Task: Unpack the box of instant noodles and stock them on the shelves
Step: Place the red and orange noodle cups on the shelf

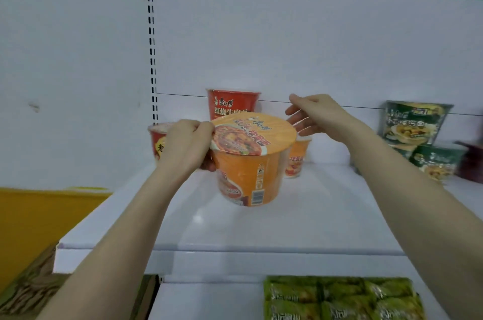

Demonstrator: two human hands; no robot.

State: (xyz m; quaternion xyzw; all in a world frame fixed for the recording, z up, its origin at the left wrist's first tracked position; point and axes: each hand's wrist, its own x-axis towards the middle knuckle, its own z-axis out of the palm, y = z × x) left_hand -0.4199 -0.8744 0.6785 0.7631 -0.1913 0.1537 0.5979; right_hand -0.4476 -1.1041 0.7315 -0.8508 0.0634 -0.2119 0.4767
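Head view: an orange noodle bowl (251,160) is held above the white shelf (300,215), tilted with its lid toward the camera. Left hand (187,145) grips its left rim and side, fingers curled closed around it. Right hand (316,115) hovers just beyond the far right edge, fingers spread open, holding nothing. Red cups (232,102) stand behind.

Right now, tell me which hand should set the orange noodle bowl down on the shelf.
Left. The left hand already grips the orange noodle bowl at its rim, above the white shelf. The right hand is open and behind the bowl, apparently not touching it, so it would probably have to take hold first.
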